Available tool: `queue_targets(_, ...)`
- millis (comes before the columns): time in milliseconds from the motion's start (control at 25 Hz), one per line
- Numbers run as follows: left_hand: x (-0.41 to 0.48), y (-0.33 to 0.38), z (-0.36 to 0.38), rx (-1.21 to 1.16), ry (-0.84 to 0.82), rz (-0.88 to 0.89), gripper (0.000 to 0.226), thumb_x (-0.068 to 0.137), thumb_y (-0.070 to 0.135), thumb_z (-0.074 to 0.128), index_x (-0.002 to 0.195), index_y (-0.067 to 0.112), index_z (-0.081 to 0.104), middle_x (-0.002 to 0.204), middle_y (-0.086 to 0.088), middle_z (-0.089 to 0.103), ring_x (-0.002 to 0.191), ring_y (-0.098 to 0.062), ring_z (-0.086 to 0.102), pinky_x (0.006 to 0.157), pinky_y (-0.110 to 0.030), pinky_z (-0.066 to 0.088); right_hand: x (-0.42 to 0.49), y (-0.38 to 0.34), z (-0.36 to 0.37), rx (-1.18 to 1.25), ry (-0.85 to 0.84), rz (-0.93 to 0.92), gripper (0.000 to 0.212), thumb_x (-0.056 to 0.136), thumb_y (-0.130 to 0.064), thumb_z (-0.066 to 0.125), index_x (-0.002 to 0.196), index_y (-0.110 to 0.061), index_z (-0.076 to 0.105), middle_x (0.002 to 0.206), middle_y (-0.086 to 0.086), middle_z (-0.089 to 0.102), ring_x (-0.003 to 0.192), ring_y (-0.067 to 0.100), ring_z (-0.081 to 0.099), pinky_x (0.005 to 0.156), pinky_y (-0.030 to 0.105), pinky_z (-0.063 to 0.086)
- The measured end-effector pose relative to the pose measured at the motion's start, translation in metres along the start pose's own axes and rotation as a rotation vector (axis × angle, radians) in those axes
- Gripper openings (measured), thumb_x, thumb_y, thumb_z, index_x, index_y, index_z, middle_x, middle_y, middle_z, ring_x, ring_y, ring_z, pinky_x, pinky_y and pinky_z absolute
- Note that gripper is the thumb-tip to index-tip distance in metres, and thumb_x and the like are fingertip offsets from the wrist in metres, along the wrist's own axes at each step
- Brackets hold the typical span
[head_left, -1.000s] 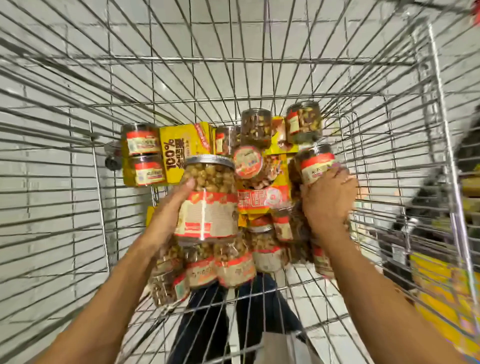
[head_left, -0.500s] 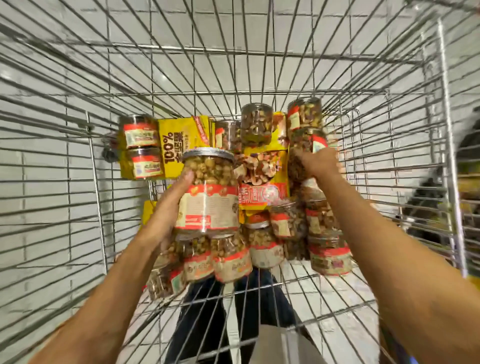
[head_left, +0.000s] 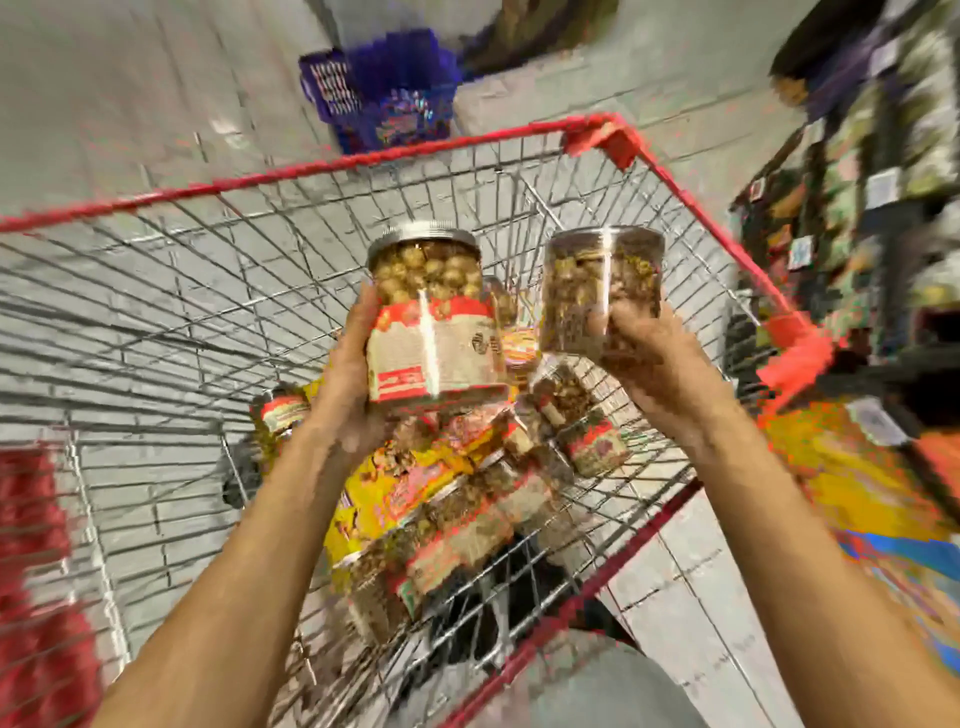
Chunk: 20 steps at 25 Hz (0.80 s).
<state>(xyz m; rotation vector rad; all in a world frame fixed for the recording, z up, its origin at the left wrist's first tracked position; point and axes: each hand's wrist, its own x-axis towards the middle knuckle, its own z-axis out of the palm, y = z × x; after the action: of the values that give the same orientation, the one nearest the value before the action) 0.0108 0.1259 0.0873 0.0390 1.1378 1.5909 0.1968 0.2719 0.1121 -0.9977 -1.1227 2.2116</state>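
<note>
Unloading, it seems: left hand (head_left: 354, 378) fingers grip a silver-lidded clear jar of pale balls (head_left: 431, 312), right hand (head_left: 655, 359) fingers a smaller dark-nut jar (head_left: 587, 280); next, lift both clear over the red-rimmed wire trolley's (head_left: 363, 162) right edge.

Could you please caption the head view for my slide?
Left hand holds a labelled jar, right hand a dark jar, over the cart.
</note>
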Motion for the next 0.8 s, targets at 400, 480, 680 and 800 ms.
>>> queue_targets(400,-0.043,-0.074,0.251,0.155,-0.699,-0.09,0.072,0.045,0.056,0.079,0.102,0.012,0.073,0.106,-0.011,0.071,0.099,-0.026,0.068,0.08,-0.05,0.055,-0.204,-0.08,-0.128,0.523,0.285,-0.504,0.1,0.028,-0.053,0.089,0.114,-0.01,0.062,0.106,0.014,0.069,0.095,0.027,0.066,0.081,0.045,0.056)
queue_targets(480,-0.052,-0.112,0.308,0.183,-0.789,-0.087,0.07,0.057,0.055,0.069,0.111,0.011,0.069,0.107,-0.01,0.071,0.103,-0.026,0.066,0.086,-0.046,0.055,-0.244,-0.09,-0.172,0.541,0.342,-0.597,0.074,0.043,-0.054,0.081,0.104,-0.015,0.07,0.102,0.009,0.072,0.092,0.022,0.069,0.082,0.043,0.055)
queue_targets(680,-0.084,-0.228,0.439,0.222,-0.991,-0.135,0.075,0.048,0.061,0.078,0.107,0.015,0.07,0.107,-0.008,0.071,0.102,-0.025,0.067,0.084,-0.042,0.056,-0.344,-0.117,-0.294,0.439,0.531,-0.728,0.048,0.072,-0.055,0.046,0.089,-0.022,0.077,0.094,0.001,0.075,0.087,0.016,0.07,0.075,0.033,0.058)
queue_targets(800,-0.105,-0.286,0.507,0.269,-1.047,-0.141,0.053,0.057,0.06,0.07,0.091,0.02,0.077,0.096,-0.004,0.074,0.091,-0.02,0.07,0.076,-0.035,0.057,-0.392,-0.132,-0.362,0.422,0.679,-0.748,0.05,0.07,-0.054,0.05,0.102,-0.02,0.07,0.096,0.001,0.074,0.089,0.019,0.067,0.079,0.037,0.054)
